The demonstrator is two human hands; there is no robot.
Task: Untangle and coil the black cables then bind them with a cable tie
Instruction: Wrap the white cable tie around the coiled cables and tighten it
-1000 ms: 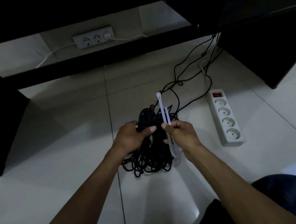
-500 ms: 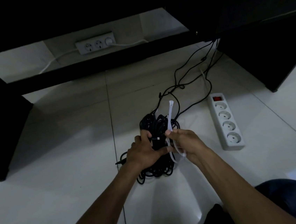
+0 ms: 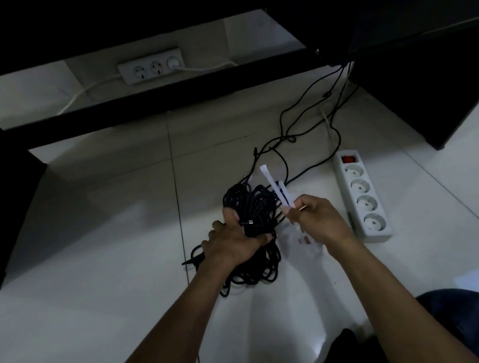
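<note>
Change: right hand [image 3: 314,217] has drawn the cable tie [image 3: 277,187] rightward, off the bundle.
Head view, left hand [image 3: 232,241]: fingers wrapped round the coiled black cables [image 3: 249,204] on the floor [image 3: 104,225].
Right hand: pinches the white tie, tip angled up-left.
Beside: power strip [image 3: 362,198].

Floor [image 3: 95,285]: pale glossy tiles, dimly lit
Near power strip [image 3: 362,198]: white, four sockets, red switch at its far end, laid flat on the floor
Far power strip [image 3: 150,65]: white, seen beyond the dark furniture frame [image 3: 164,100], one white plug inserted
</note>
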